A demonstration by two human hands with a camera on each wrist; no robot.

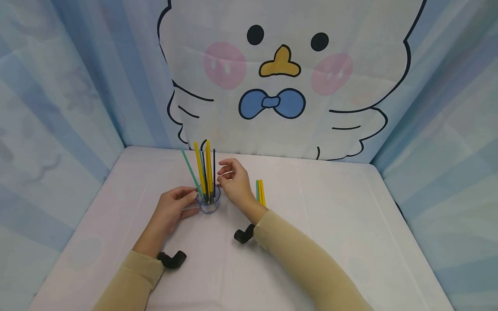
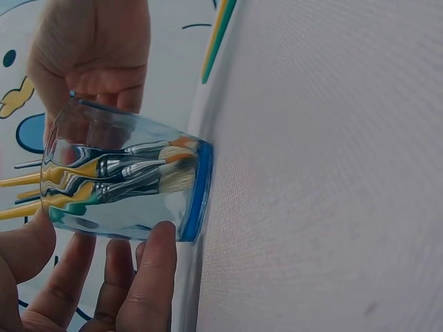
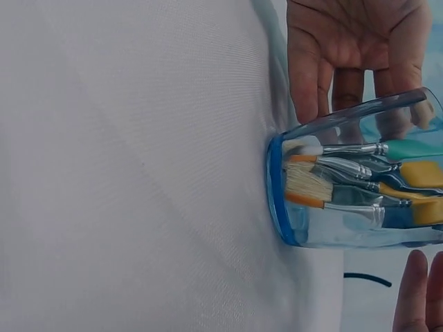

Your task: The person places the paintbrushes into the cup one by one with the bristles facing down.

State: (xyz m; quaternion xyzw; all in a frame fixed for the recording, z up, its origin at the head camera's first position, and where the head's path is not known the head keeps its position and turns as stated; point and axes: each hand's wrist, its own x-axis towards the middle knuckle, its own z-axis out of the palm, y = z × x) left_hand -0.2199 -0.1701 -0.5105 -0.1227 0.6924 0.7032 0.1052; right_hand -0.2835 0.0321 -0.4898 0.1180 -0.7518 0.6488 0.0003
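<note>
A clear plastic cup (image 1: 209, 209) with a blue base stands upright on the table, holding several paintbrushes (image 1: 208, 168), bristles down, with yellow, green and dark handles. At the cup's left side, my left hand (image 1: 168, 211) holds it, thumb near the rim and fingertips along the wall, as the left wrist view shows. My right hand (image 1: 237, 185) hovers by the cup's right rim, fingers loosely bent and nothing between them. In the right wrist view, pale bristles (image 3: 308, 181) show through the cup wall near its base, and right fingertips (image 3: 413, 297) appear just beside it.
More paintbrushes (image 1: 261, 192), green and yellow, lie on the table right of my right wrist, partly hidden by it. Black wrist mounts (image 1: 173, 260) protrude from both sleeves. A cloth backdrop (image 1: 272, 136) with a cartoon figure rises behind the table.
</note>
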